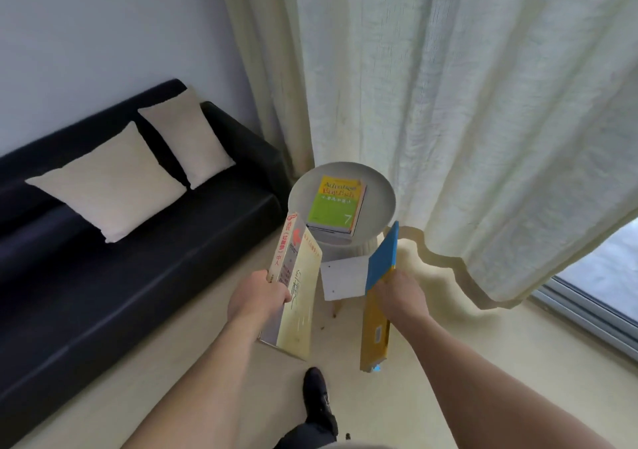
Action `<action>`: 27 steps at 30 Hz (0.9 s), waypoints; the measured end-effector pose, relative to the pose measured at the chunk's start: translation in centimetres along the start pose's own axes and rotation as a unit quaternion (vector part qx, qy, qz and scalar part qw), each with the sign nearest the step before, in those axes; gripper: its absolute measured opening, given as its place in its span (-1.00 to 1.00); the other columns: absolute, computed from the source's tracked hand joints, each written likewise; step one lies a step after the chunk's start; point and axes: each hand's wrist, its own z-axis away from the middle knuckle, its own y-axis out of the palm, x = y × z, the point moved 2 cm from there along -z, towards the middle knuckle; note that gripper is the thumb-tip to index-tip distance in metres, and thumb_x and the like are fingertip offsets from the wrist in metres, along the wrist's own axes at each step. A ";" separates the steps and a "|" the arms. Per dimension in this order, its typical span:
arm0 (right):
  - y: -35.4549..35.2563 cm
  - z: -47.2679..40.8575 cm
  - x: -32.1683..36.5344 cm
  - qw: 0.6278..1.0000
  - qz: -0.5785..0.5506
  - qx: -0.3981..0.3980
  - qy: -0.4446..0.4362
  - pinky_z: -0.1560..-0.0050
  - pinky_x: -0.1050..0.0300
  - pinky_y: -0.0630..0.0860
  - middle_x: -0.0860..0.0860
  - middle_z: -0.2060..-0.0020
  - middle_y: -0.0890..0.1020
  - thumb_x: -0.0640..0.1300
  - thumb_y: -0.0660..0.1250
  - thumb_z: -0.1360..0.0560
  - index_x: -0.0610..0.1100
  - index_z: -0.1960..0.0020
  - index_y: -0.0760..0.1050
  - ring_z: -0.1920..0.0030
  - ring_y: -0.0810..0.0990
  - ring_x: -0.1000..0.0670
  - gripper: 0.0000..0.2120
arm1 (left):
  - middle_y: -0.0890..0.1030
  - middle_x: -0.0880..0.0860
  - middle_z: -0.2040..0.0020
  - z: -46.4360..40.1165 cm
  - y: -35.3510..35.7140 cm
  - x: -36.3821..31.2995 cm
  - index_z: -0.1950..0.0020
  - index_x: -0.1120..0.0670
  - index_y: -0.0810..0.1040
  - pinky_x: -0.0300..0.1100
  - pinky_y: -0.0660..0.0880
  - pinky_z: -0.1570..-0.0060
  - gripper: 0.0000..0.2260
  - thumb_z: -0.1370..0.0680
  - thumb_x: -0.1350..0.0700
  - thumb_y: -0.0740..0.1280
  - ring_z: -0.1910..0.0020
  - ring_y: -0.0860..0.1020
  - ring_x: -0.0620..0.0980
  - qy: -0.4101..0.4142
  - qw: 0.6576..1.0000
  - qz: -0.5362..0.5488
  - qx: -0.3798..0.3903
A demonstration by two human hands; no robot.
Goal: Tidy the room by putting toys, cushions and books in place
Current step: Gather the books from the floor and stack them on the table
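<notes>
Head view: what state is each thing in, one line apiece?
Left hand: grips the cream book.
Cream book: held upright, closed.
Right hand: grips the blue-yellow book.
Blue-yellow book: held upright, off the table.
Green book: closed, flat atop a small stack on the table.
Table: round, bears the stack.
Two cushions: propped on the sofa.
Curtain: drawn.

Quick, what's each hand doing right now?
Left hand: grips the cream book.
Right hand: holds the blue and yellow book.
</notes>
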 end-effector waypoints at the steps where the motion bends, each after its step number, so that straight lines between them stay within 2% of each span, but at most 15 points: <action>1: 0.2 -1.5 1.5 1.000 -0.001 -0.002 0.002 0.34 0.13 0.52 -0.03 0.27 0.57 -0.16 0.15 -0.50 -0.12 0.10 0.47 0.29 0.58 -0.02 -0.87 | 0.62 -0.06 0.05 -2.2 -0.8 -0.8 -0.02 -0.04 0.55 -0.09 0.63 0.16 -0.82 -0.43 0.03 0.40 0.14 0.60 -0.04 0.003 1.000 -0.006 0.002; 4: 0.7 -5.6 4.8 1.000 -0.017 -0.019 0.009 0.28 0.08 0.57 -0.03 0.24 0.58 -0.09 0.15 -0.51 -0.11 0.05 0.48 0.27 0.59 -0.02 -0.84 | 0.61 -0.06 0.05 -7.9 -2.6 -3.6 -0.02 -0.06 0.54 -0.06 0.63 0.13 -0.84 -0.46 0.02 0.40 0.13 0.60 -0.05 0.009 1.000 0.010 0.013; 7: 0.9 -8.8 7.2 0.999 -0.025 -0.023 0.013 0.28 0.07 0.55 -0.05 0.20 0.56 -0.12 0.15 -0.51 -0.12 0.03 0.47 0.25 0.57 -0.03 -0.85 | 0.61 -0.06 0.04 -12.1 -3.4 -6.8 -0.02 -0.05 0.54 -0.05 0.62 0.13 -0.86 -0.49 0.05 0.40 0.11 0.60 -0.05 0.018 0.999 0.032 0.028; 10: 1.1 -12.6 8.6 1.000 -0.010 -0.003 0.020 0.25 0.07 0.52 -0.08 0.16 0.54 -0.17 0.15 -0.52 -0.14 0.05 0.46 0.21 0.55 -0.05 -0.87 | 0.63 -0.03 0.05 -15.8 -3.6 -9.7 0.01 -0.03 0.54 -0.07 0.59 0.19 -0.90 -0.50 0.08 0.39 0.11 0.60 -0.04 0.012 0.998 0.047 0.047; 13: 0.9 -16.9 9.7 0.999 -0.009 0.016 0.030 0.29 0.11 0.45 -0.05 0.21 0.51 -0.19 0.14 -0.54 -0.14 0.04 0.45 0.21 0.52 -0.02 -0.88 | 0.64 -0.04 0.05 -19.1 -3.7 -12.4 0.01 -0.02 0.55 -0.12 0.52 0.24 -0.91 -0.50 0.09 0.39 0.11 0.59 -0.06 0.027 0.996 0.047 0.067; 16: 0.4 -21.0 11.1 0.998 -0.038 0.035 0.037 0.22 0.05 0.54 -0.05 0.21 0.54 -0.18 0.14 -0.54 -0.09 0.10 0.43 0.20 0.55 -0.03 -0.89 | 0.63 -0.06 0.05 -21.9 -4.4 -15.3 -0.01 -0.01 0.55 -0.14 0.49 0.23 -0.89 -0.50 0.09 0.39 0.13 0.57 -0.10 0.039 0.997 0.018 0.068; 19: -0.4 -25.0 12.6 0.998 -0.032 0.043 0.029 0.18 0.05 0.54 -0.10 0.17 0.58 -0.20 0.12 -0.51 -0.13 0.06 0.48 0.18 0.57 -0.09 -0.84 | 0.61 -0.07 0.10 -24.9 -4.9 -17.4 0.06 -0.03 0.52 -0.07 0.57 0.15 -0.92 -0.50 0.08 0.40 0.14 0.58 -0.07 0.029 0.998 -0.011 0.058; 23: -0.8 -29.0 14.0 0.998 -0.028 0.060 0.025 0.21 0.08 0.41 -0.06 0.21 0.53 -0.20 0.11 -0.53 -0.10 0.10 0.43 0.16 0.53 -0.12 -0.86 | 0.65 -0.05 0.06 -28.6 -4.8 -19.0 0.03 -0.01 0.54 0.00 0.61 0.05 -0.90 -0.49 0.07 0.40 0.09 0.62 -0.03 0.009 0.999 -0.006 0.049; 27: -0.4 -31.7 14.5 0.997 -0.035 0.058 0.038 0.19 0.03 0.51 -0.04 0.28 0.51 -0.18 0.13 -0.51 -0.08 0.18 0.42 0.20 0.55 -0.12 -0.87 | 0.66 -0.02 0.03 -31.3 -4.4 -19.7 0.02 0.00 0.54 0.00 0.59 0.03 -0.90 -0.49 0.09 0.40 0.08 0.61 -0.01 -0.013 0.998 -0.001 0.059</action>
